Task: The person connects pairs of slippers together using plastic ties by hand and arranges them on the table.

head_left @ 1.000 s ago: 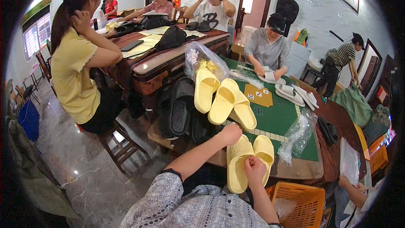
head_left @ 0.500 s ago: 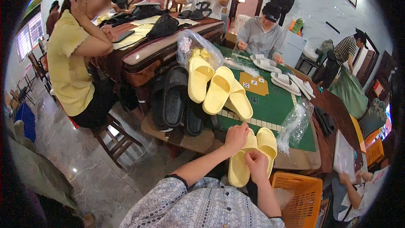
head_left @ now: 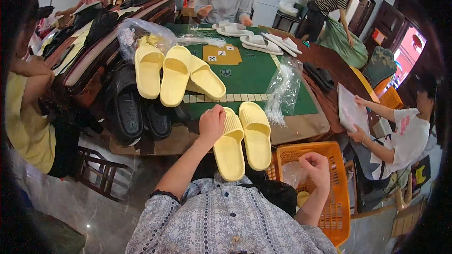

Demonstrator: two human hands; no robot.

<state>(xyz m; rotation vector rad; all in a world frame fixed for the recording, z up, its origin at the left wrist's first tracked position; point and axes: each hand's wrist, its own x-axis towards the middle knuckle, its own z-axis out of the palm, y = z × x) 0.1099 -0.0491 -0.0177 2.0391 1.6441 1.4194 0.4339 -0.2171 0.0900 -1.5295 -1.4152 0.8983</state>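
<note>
A pair of pale yellow slippers, the left one (head_left: 229, 157) and the right one (head_left: 257, 148), lies side by side at the table's near edge, toes away from me. My left hand (head_left: 212, 123) is closed against the left slipper's ribbed strap; whatever its fingers pinch is hidden. My right hand (head_left: 316, 170) is raised over an orange plastic basket (head_left: 340, 197), fingertips pressed together, apart from the slippers. If it holds anything, that is too small to make out. Several more yellow slippers (head_left: 175, 82) lie farther left on the table, next to black slippers (head_left: 126, 113).
A clear bag of thin white strands (head_left: 281, 95) lies on the green table top (head_left: 249, 75). White slippers (head_left: 261, 44) are farther back, near a person in grey. At right another person holds a clear flat package (head_left: 352, 108). Inside the basket are clear plastic (head_left: 293, 174) and something yellow.
My right hand has left the yellow slippers and moved right, over the basket. My left hand stays by the left slipper. The whole view has swung to the right.
</note>
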